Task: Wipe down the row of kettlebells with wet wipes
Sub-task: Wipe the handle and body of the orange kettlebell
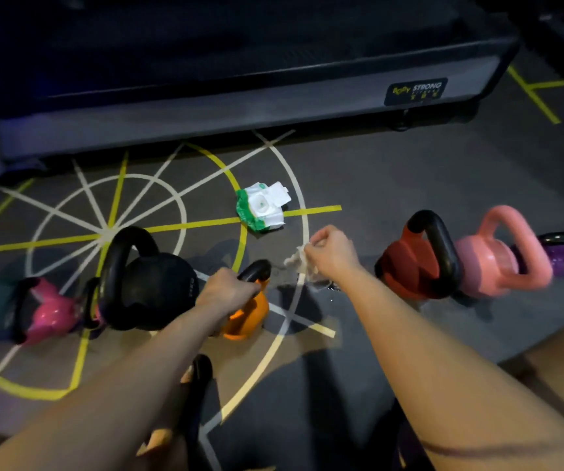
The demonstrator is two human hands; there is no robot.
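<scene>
Left hand [226, 291]: fingers curled round black handle of orange kettlebell [251, 316], mid-row on floor [409, 178]. Right hand [334, 253]: fingers pinch crumpled wipe [298, 263] over gap between orange kettlebell and red kettlebell [408, 268]. Further left: black kettlebell [153, 288], pink kettlebell [51, 312]. Further right: salmon kettlebell [489, 265], purple kettlebell [561, 258]. Behind row on floor: wipes pack [263, 208].

The small orange kettlebell with a black handle [248, 316] is gripped at its handle by the left hand [226, 290]. Just left of it sits a big round black kettlebell [151, 283], then a shiny pink kettlebell with a black handle [47, 316]. Well to its right stand a red kettlebell with a black handle [409, 266], a pale pink kettlebell [491, 263] and a purple kettlebell [562, 254], close together. A crumpled white wet wipe [297, 263], pinched in the right hand [331, 254], hangs just right of its handle. Behind it lies a white and green wipes pack [263, 209], flap open
</scene>
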